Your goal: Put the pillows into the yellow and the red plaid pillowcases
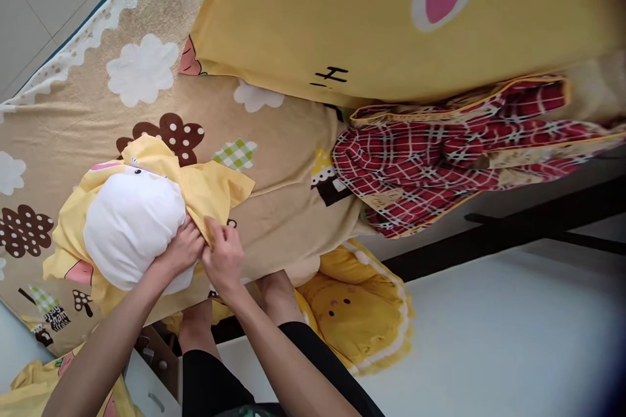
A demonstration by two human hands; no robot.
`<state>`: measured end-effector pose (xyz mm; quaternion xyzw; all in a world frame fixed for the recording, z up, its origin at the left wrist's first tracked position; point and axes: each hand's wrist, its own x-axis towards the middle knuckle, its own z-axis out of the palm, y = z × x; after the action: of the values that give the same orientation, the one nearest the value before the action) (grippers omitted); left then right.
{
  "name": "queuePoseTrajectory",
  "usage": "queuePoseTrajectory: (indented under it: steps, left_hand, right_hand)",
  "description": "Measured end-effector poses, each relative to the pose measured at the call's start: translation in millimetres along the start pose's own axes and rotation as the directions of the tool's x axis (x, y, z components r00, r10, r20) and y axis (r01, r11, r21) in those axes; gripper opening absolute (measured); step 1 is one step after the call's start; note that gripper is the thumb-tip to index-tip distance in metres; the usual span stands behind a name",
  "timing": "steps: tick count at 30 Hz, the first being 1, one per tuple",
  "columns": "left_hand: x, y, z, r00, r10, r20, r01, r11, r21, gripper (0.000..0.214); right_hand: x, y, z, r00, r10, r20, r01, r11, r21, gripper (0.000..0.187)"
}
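A white pillow (128,229) lies partly inside a yellow pillowcase (205,186) on a tan patterned bed sheet (274,163). My left hand (182,249) presses on the pillow's end with its fingers curled at the pillowcase opening. My right hand (222,254) is closed, pinching the yellow pillowcase edge right beside the left hand. Both forearms reach in from the bottom of the view.
A large yellow pillow (391,19) with a pink ear print lies at the top. A red plaid blanket (440,156) is bunched at the right. A yellow cushion (357,313) sits on the white floor below the bed edge. My legs (274,300) show underneath.
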<state>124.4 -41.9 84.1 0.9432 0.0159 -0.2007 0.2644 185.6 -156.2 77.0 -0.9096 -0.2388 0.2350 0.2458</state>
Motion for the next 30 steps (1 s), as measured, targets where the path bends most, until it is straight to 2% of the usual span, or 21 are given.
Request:
queuePoseTrajectory:
  steps: [3,4,6,7,8,9,10,13,15,17,19,21,23,26,28,30]
  left_hand:
    - [-77.5,13.6,-5.8,0.994,0.105,-0.02,-0.105,0.994,0.016,0.056]
    - [-107.6,18.8,-10.0,0.997,0.073,-0.037,-0.073,0.997,-0.003,0.057]
    - [-156.8,26.0,-24.4,0.988,-0.077,-0.133,0.072,0.996,-0.043,0.062]
    - [-170.1,26.7,-34.6,0.967,-0.157,-0.202,0.15,0.987,-0.049,0.066]
    - [-173.1,24.7,-46.2,0.936,-0.221,-0.275,0.219,0.975,-0.038,0.069]
    - [-165.5,19.8,-58.3,0.901,-0.262,-0.346,0.274,0.961,-0.014,0.071]
    - [-147.8,12.2,-70.1,0.868,-0.285,-0.406,0.321,0.947,0.02,0.073]
    - [-58.1,-22.0,-96.4,0.801,-0.349,-0.486,0.432,0.899,0.066,0.07]
    - [0.4,-43.7,-103.2,0.769,-0.468,-0.435,0.527,0.85,0.019,0.076]
    - [31.9,-55.0,-100.6,0.788,-0.51,-0.345,0.548,0.837,0.013,0.072]
    - [29.5,-52.8,-90.4,0.842,-0.485,-0.237,0.508,0.86,0.049,0.056]
    - [2.0,-39.9,-77.5,0.898,-0.427,-0.104,0.436,0.896,0.082,0.036]
    - [-31.9,-22.8,-66.7,0.924,-0.381,0.025,0.378,0.922,0.081,0.021]
    - [-58.8,-3.1,-56.4,0.929,-0.352,0.115,0.348,0.936,0.057,0.01]
    - [-53.7,0.8,-50.2,0.936,-0.333,0.113,0.333,0.943,0.022,0.011]
    - [-38.0,-2.2,-43.1,0.945,-0.319,0.069,0.322,0.946,-0.038,0.018]
  right_hand:
    - [1.1,20.8,7.9,0.989,0.144,0.031,-0.146,0.987,0.066,0.058]
    - [4.0,20.3,9.0,0.989,0.145,0.039,-0.148,0.986,0.074,0.058]
    - [16.6,9.5,8.4,0.992,0.112,0.058,-0.115,0.992,0.053,0.054]
    - [26.7,1.1,6.7,0.993,0.097,0.072,-0.098,0.995,0.022,0.053]
    - [39.0,-8.0,4.2,0.992,0.085,0.097,-0.083,0.996,-0.023,0.052]
    - [52.7,-17.1,1.0,0.988,0.081,0.134,-0.071,0.994,-0.077,0.05]
    - [66.7,-25.5,-2.6,0.981,0.08,0.179,-0.057,0.989,-0.134,0.048]
    - [100.6,-42.7,-14.1,0.942,0.052,0.33,0.038,0.965,-0.259,0.037]
    - [111.5,-45.0,-20.8,0.916,0.009,0.402,0.121,0.947,-0.297,0.029]
    - [115.4,-40.4,-25.6,0.9,-0.006,0.435,0.168,0.928,-0.333,0.025]
    - [116.8,-33.0,-27.3,0.904,0.027,0.426,0.154,0.91,-0.384,0.026]
    - [118.0,-29.9,-24.9,0.914,0.078,0.399,0.105,0.902,-0.418,0.028]
    - [119.2,-36.0,-19.3,0.925,0.067,0.373,0.099,0.907,-0.408,0.026]
    - [119.5,-59.2,-13.0,0.936,-0.134,0.325,0.247,0.909,-0.337,0.023]
    - [115.8,-74.4,-14.9,0.908,-0.301,0.292,0.385,0.874,-0.295,0.024]
    - [106.2,-83.4,-22.2,0.865,-0.437,0.246,0.495,0.825,-0.274,0.025]
